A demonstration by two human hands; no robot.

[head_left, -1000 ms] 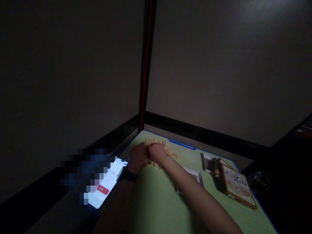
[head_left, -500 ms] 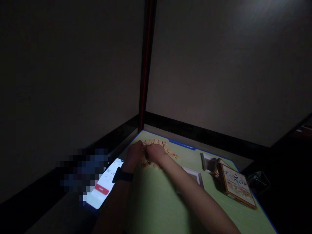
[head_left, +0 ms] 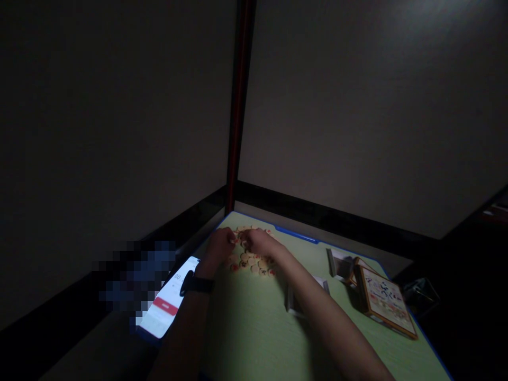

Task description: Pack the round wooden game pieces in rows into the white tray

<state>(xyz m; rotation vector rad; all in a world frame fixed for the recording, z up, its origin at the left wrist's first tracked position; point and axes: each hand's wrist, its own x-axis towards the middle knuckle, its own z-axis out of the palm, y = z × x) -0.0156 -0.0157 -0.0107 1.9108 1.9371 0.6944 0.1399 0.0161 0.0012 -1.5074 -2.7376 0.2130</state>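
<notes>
Many round wooden Chinese chess pieces (head_left: 254, 260) with red or dark characters lie in a loose cluster at the table's far left part. Over the cluster's left side, my left hand (head_left: 222, 244) has its fingers pinched together at a pale piece with a red mark (head_left: 235, 240). A dark band circles the left wrist. Just to its right, my right hand (head_left: 260, 242) curls its fingers down among the pieces. Whatever those right fingertips grip is too small and dim to make out.
A phone (head_left: 169, 301) with a lit timer screen lies left of my left forearm. One open box part (head_left: 296, 301) sits partly behind my right forearm, another box part (head_left: 340, 264) farther right. A printed box (head_left: 387, 299) rests near the right edge of the green table (head_left: 246, 338).
My right hand has shifted slightly right and away from my left hand. More pieces now show below and between the hands. My left hand stays nearly in place.
</notes>
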